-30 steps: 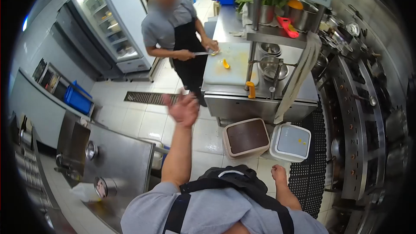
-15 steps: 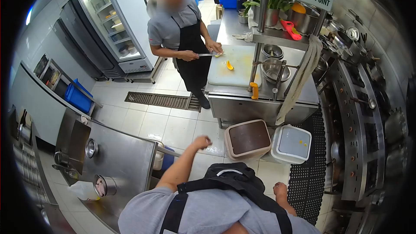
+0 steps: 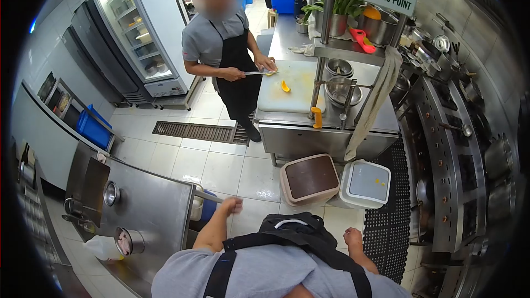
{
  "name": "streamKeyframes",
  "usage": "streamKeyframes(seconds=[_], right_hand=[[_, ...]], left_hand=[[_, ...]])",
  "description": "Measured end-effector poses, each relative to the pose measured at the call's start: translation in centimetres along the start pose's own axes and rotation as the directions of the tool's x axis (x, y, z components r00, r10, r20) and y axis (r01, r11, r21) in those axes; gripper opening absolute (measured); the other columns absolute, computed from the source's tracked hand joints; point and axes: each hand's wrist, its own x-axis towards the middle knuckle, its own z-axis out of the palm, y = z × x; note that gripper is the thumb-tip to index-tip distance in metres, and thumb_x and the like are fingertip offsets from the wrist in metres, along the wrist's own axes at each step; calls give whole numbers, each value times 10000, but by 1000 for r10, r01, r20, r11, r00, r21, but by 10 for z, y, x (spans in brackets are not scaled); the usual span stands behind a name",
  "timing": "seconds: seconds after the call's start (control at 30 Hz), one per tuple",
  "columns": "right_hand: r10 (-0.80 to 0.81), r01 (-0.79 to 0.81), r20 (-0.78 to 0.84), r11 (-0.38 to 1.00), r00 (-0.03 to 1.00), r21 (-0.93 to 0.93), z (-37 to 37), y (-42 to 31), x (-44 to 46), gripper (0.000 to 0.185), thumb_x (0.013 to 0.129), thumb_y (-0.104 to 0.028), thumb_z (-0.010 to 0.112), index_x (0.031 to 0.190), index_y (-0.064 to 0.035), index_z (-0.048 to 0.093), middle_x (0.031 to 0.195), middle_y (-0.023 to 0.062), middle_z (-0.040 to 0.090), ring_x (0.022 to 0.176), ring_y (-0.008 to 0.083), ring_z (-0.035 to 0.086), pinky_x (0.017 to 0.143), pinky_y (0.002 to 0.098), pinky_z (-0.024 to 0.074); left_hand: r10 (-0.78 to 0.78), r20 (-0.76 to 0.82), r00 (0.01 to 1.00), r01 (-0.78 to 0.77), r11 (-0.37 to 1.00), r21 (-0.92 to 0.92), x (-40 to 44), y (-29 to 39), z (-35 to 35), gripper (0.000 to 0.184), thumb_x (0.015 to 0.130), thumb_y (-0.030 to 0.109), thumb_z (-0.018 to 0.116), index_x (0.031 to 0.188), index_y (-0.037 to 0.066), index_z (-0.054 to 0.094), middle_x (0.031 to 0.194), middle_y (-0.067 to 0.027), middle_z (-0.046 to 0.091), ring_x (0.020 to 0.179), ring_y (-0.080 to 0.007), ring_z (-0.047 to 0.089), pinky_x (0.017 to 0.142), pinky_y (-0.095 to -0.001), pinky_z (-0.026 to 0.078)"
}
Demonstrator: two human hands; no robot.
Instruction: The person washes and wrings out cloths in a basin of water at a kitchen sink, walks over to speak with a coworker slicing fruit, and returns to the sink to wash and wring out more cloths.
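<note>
My left hand (image 3: 233, 205) hangs in the air over the white floor, close to the corner of the steel table. It is slightly blurred, with the fingers curled in and nothing seen in them. On the other side, my right hand (image 3: 353, 238) is held low beside the black apron (image 3: 295, 226), loosely closed, with no object showing. Ahead of me stand a brown-lidded bin (image 3: 310, 178) and a grey-lidded bin (image 3: 366, 184) with small yellow bits on its lid. Neither hand touches them.
Beyond the bins, a co-worker (image 3: 221, 49) holds a knife (image 3: 255, 72) at a white cutting board (image 3: 295, 102) bearing an orange-yellow wedge (image 3: 285, 86). The steel table (image 3: 157, 198) on the left holds metal bowls. A stove (image 3: 450, 149) lines the right, beside a black mat (image 3: 389, 209).
My left hand has swung left and down, nearer the steel table's corner. My right hand has shifted slightly. The whole view has moved a little, so the surroundings sit further left.
</note>
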Motion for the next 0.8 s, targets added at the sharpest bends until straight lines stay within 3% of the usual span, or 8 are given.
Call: streamKeyframes(seconds=[0.07, 0.2, 0.4, 0.43, 0.47, 0.53, 0.57, 0.8], right_hand=[[14, -14, 30, 1000, 999, -17, 1, 7, -2, 215, 676, -125, 585, 865, -69, 671, 880, 168, 644, 861, 313, 612, 814, 386, 481], [37, -35, 29, 997, 999, -71, -13, 0, 7, 214, 683, -131, 578, 867, -69, 669, 903, 172, 639, 883, 319, 603, 830, 395, 469], [-23, 27, -73, 998, 997, 51, 5, -19, 25, 198, 699, -144, 586, 865, -78, 671, 851, 146, 651, 842, 293, 620, 789, 377, 485], [-16, 20, -45, 995, 999, 94, 6, -25, 22, 214, 695, -139, 576, 878, -74, 666, 866, 157, 647, 854, 308, 613, 803, 383, 481], [-8, 11, -18, 991, 1000, 136, 6, -27, 20, 229, 692, -135, 567, 890, -70, 662, 881, 168, 644, 865, 322, 607, 817, 388, 476], [-26, 40, -89, 988, 996, 152, 23, -15, 20, 208, 700, -134, 559, 861, -62, 670, 820, 152, 652, 757, 301, 632, 748, 369, 497], [-44, 55, -88, 991, 995, 124, 28, -12, 17, 203, 696, -131, 560, 850, -61, 674, 819, 154, 652, 758, 304, 632, 752, 370, 497], [-8, 14, 69, 996, 998, -92, 30, 31, -11, 196, 688, -150, 574, 833, -67, 676, 868, 161, 644, 845, 327, 613, 804, 392, 485]], left_hand=[[249, 38, 968, -240, 956, -167, -46, 71, 36, 311, 813, 252, 574, 1076, 93, 526, 974, -67, 588, 905, -210, 585, 754, -378, 465], [445, 170, 879, -429, 895, -121, -83, 132, 75, 369, 807, 236, 591, 1135, 91, 504, 981, -67, 587, 900, -224, 594, 752, -383, 469], [103, 53, 993, -115, 919, 377, 13, 40, 76, 211, 783, 240, 590, 966, 134, 601, 797, -48, 597, 736, -218, 595, 649, -417, 494], [53, 14, 998, -50, 778, 626, 12, 20, 73, 179, 774, 219, 591, 925, 129, 627, 751, -47, 601, 695, -230, 592, 610, -411, 499], [-56, 270, 961, -267, 53, 962, 46, -7, 60, 215, 757, 220, 620, 935, 100, 630, 783, -73, 616, 709, -248, 598, 597, -413, 510], [-250, 315, 916, -259, 232, 938, 84, -79, 26, 337, 785, 269, 619, 1051, 64, 594, 938, -151, 631, 792, -279, 619, 651, -427, 521], [-347, 17, 938, 155, 461, 873, 41, -70, 38, 380, 806, 284, 594, 1115, 65, 563, 1027, -154, 606, 814, -285, 617, 654, -445, 519], [-154, -112, 982, 187, 681, 708, -4, -73, -27, 329, 791, 255, 565, 1010, 11, 588, 947, -131, 614, 750, -264, 624, 573, -398, 526]])
